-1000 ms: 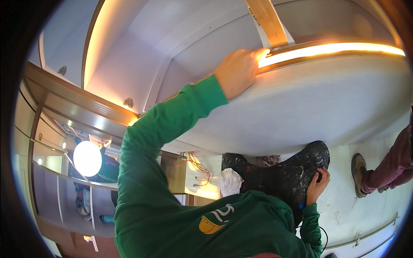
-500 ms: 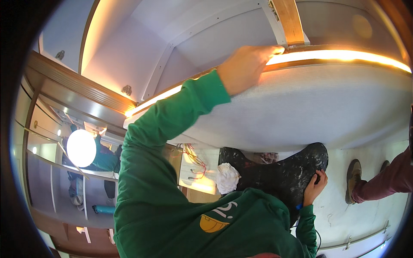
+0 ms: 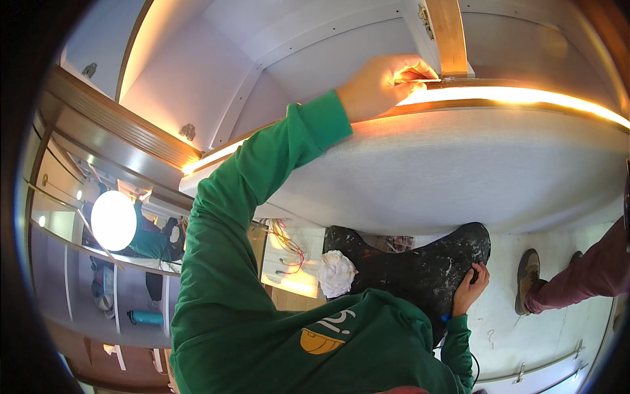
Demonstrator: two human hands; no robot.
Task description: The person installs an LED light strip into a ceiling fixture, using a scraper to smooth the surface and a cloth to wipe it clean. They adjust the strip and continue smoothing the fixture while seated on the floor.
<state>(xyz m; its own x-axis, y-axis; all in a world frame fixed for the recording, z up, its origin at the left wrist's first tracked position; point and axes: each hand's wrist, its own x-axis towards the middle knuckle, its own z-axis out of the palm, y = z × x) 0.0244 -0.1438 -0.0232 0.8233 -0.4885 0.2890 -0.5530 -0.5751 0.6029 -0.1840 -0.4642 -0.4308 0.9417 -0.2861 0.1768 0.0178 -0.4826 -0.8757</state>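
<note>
The left hand [image 3: 375,87] pinches a thin flat piece [image 3: 428,81] between thumb and fingers, its far edge just beside the foot of a wooden post [image 3: 446,39]. With so little of the piece in the pinch, it could twist or slip if the edge caught on the rough wood there, and a slip downward might nick the glowing light strip [image 3: 518,96] right below the fingertips or scuff the pale curved panel [image 3: 453,161] beneath that. The arm reaches high, so a tired wrist could also spoil the angle. Fingers and glare hide how the piece is held and whether its edge touches the post; its material cannot be told. The forearm covers a stretch of the strip. Well below the grip, the right hand [image 3: 470,289] rests on the knee of the dark trousers [image 3: 420,272], fingers curled, and whether they close on anything is unclear. Farther off, below and left of the grip, loose wires [image 3: 287,244] are partly hidden by the sleeve [image 3: 220,230]; to its lower right, another person's leg [image 3: 587,276] is cut off at the edge.
</note>
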